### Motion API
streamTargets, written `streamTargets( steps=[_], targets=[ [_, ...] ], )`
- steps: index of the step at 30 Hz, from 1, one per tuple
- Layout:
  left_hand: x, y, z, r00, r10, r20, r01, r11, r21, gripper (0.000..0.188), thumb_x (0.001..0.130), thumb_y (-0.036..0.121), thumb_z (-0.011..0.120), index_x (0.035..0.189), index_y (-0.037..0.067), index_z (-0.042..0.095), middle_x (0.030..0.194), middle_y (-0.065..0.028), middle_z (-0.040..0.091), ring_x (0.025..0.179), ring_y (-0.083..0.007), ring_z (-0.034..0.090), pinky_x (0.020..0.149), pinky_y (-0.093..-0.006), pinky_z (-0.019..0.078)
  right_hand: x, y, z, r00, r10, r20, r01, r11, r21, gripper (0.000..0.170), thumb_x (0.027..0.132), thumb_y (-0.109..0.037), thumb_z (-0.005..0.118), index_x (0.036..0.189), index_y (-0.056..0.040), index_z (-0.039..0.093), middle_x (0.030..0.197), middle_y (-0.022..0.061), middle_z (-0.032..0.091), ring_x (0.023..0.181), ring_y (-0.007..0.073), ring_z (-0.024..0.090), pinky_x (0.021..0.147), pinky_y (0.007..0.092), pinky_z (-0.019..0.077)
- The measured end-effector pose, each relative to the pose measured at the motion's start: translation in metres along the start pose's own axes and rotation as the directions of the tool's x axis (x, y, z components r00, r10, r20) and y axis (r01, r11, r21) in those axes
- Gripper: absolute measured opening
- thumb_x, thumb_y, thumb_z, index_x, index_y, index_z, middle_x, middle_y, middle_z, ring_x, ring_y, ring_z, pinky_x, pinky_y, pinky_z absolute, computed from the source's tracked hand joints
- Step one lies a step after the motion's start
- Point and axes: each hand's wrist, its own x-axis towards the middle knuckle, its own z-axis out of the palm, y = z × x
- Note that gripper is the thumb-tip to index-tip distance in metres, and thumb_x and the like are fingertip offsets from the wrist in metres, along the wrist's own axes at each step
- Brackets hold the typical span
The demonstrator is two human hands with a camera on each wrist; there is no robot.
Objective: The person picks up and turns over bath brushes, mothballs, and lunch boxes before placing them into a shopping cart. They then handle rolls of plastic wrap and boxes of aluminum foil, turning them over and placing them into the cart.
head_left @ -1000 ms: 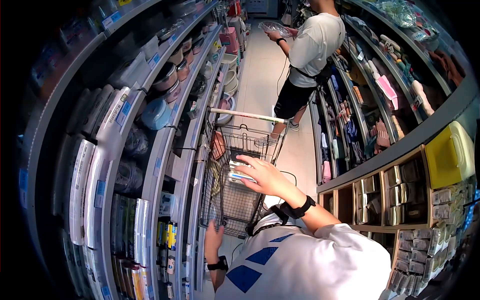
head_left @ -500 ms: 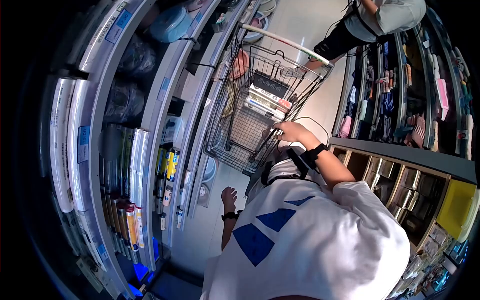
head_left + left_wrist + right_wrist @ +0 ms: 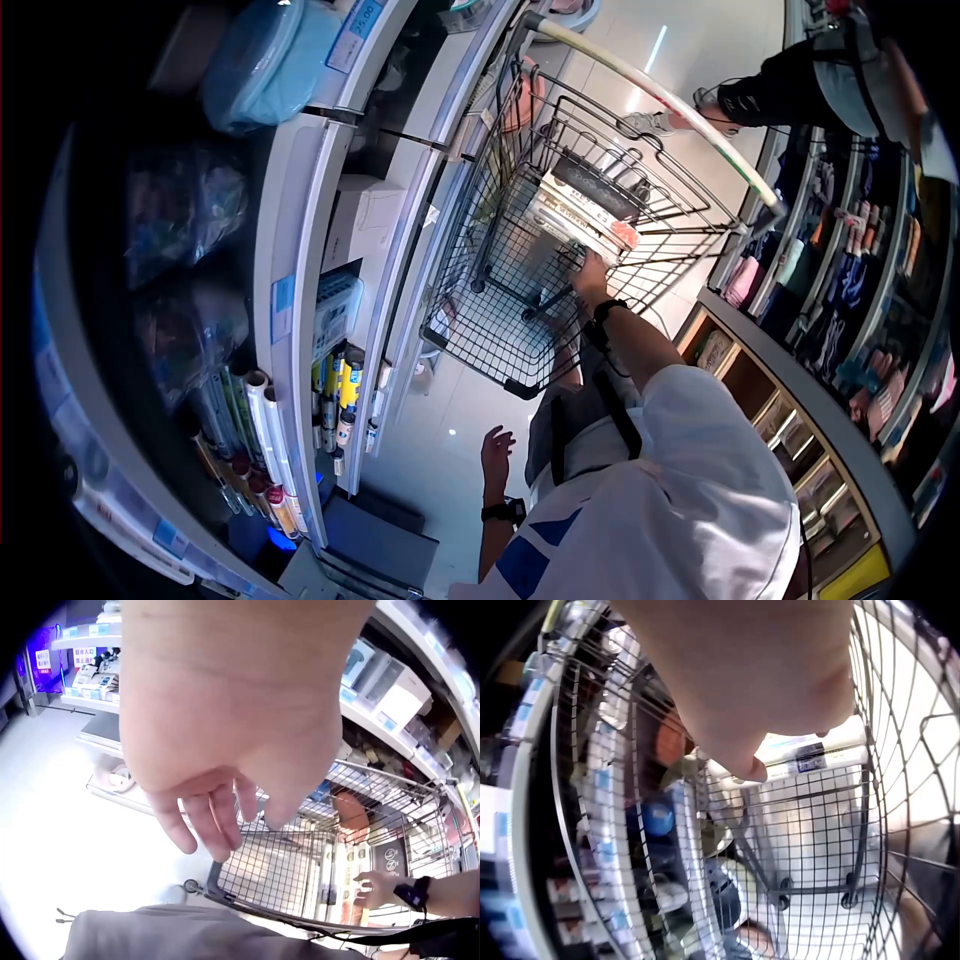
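Note:
My right hand [image 3: 592, 278] reaches into a wire shopping cart [image 3: 480, 345], its fingertips right at the long white printed packages [image 3: 575, 222] lying across the cart. Its fingers [image 3: 363, 888] look spread and slightly bent in the left wrist view. The right wrist view shows the thumb [image 3: 748, 769] close over the packages' end, while the palm hides the other fingers. A dark flat box [image 3: 597, 185] with round marks lies beside the packages. Hanging loosely below the cart's near corner, my left hand [image 3: 495, 458] has relaxed fingers and holds nothing.
Shelves [image 3: 300, 190] with tubs, wrapped goods and rolls line the left side. Across the aisle, racks [image 3: 850, 230] hold fabric goods, with wooden cubbies [image 3: 770, 400] below. Another person's leg [image 3: 770, 102] stands beyond the cart handle [image 3: 650, 90]. A grey step-like block [image 3: 375, 540] sits low at left.
My right hand moved from above the packages to the cart's near side, then back to the packages. My left hand left the cart's corner and hangs lower. The head view has tilted down and turned.

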Motion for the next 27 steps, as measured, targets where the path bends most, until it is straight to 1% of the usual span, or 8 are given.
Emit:
streamTargets(
  steps=[2, 4, 7, 9, 12, 15, 19, 27],
  targets=[
    [-0.007, -0.020, 0.009, 0.998, -0.040, 0.041, 0.041, 0.999, -0.009, 0.042, 0.104, 0.025, 0.060, 0.141, 0.008, 0.053, 0.117, -0.0094, 0.072, 0.101, -0.0184, 0.070, 0.082, -0.0318, 0.0537, 0.035, 0.007, 0.021, 0.998, 0.028, -0.047, -0.034, 0.991, -0.126, 0.081, 0.071, -0.014, 0.081, 0.143, -0.0003, 0.046, 0.138, 0.0276, 0.053, 0.128, 0.0450, 0.051, 0.106, 0.0487, 0.0477],
    [-0.017, -0.048, 0.014, 0.983, -0.185, 0.013, 0.185, 0.977, -0.101, 0.041, 0.103, 0.024, 0.061, 0.140, 0.008, 0.054, 0.118, -0.0097, 0.072, 0.101, -0.0188, 0.071, 0.081, -0.0320, 0.0542, 0.073, 0.028, 0.046, 0.976, -0.144, -0.161, 0.104, 0.967, -0.234, 0.083, 0.070, -0.015, 0.083, 0.143, 0.0002, 0.046, 0.140, 0.0251, 0.051, 0.131, 0.0416, 0.049, 0.109, 0.0472, 0.0447],
    [-0.036, -0.072, 0.020, 0.954, -0.298, -0.032, 0.294, 0.950, -0.107, 0.042, 0.102, 0.026, 0.062, 0.139, 0.007, 0.055, 0.116, -0.0095, 0.073, 0.101, -0.0185, 0.071, 0.078, -0.0308, 0.0547, 0.110, 0.055, 0.068, 0.994, -0.104, 0.028, 0.107, 0.954, -0.281, 0.070, 0.066, -0.014, 0.086, 0.129, -0.0067, 0.056, 0.122, 0.0188, 0.060, 0.112, 0.0417, 0.059, 0.094, 0.0491, 0.0520],
    [-0.044, -0.088, 0.019, 0.926, -0.371, -0.064, 0.359, 0.922, -0.148, 0.043, 0.101, 0.026, 0.064, 0.138, 0.006, 0.055, 0.115, -0.0101, 0.074, 0.100, -0.0186, 0.072, 0.077, -0.0293, 0.0548, 0.111, 0.059, 0.069, 0.966, -0.255, -0.040, 0.227, 0.912, -0.341, 0.061, 0.069, -0.011, 0.084, 0.124, -0.0074, 0.058, 0.110, 0.0180, 0.061, 0.102, 0.0412, 0.061, 0.088, 0.0509, 0.0524],
    [-0.055, -0.087, 0.024, 0.883, -0.460, -0.091, 0.436, 0.877, -0.201, 0.046, 0.102, 0.024, 0.060, 0.144, 0.006, 0.050, 0.121, -0.0117, 0.071, 0.103, -0.0204, 0.071, 0.081, -0.0314, 0.0546, 0.106, 0.060, 0.068, 0.963, -0.261, 0.066, 0.269, 0.928, -0.257, 0.059, 0.071, -0.010, 0.079, 0.126, -0.0082, 0.058, 0.112, 0.0150, 0.063, 0.106, 0.0391, 0.062, 0.086, 0.0492, 0.0538],
    [-0.061, -0.089, 0.032, 0.863, -0.496, -0.093, 0.472, 0.859, -0.195, 0.044, 0.103, 0.022, 0.059, 0.143, 0.006, 0.051, 0.123, -0.0116, 0.071, 0.103, -0.0195, 0.070, 0.082, -0.0313, 0.0548, 0.091, 0.055, 0.085, 0.954, -0.176, 0.242, 0.261, 0.886, -0.383, 0.059, 0.076, -0.011, 0.077, 0.131, -0.0071, 0.055, 0.121, 0.0142, 0.063, 0.116, 0.0377, 0.061, 0.094, 0.0462, 0.0542],
    [-0.064, -0.088, 0.042, 0.875, -0.478, -0.077, 0.444, 0.856, -0.265, 0.038, 0.103, 0.020, 0.063, 0.139, 0.009, 0.056, 0.117, -0.0089, 0.073, 0.094, -0.0132, 0.070, 0.074, -0.0266, 0.0543, 0.076, 0.065, 0.116, 0.935, -0.337, 0.111, 0.349, 0.818, -0.457, 0.053, 0.079, -0.007, 0.072, 0.130, -0.0093, 0.055, 0.123, 0.0134, 0.062, 0.114, 0.0347, 0.061, 0.094, 0.0450, 0.0543],
    [-0.055, -0.093, 0.025, 0.936, -0.349, -0.055, 0.328, 0.917, -0.227, 0.040, 0.104, 0.021, 0.062, 0.140, 0.004, 0.054, 0.119, -0.0129, 0.071, 0.103, -0.0188, 0.071, 0.081, -0.0298, 0.0556, 0.080, 0.037, 0.088, 0.983, -0.042, 0.178, 0.101, 0.936, -0.337, 0.059, 0.077, -0.010, 0.072, 0.134, -0.0105, 0.056, 0.107, 0.0194, 0.072, 0.100, 0.0422, 0.068, 0.087, 0.0511, 0.0554]
  ],
)
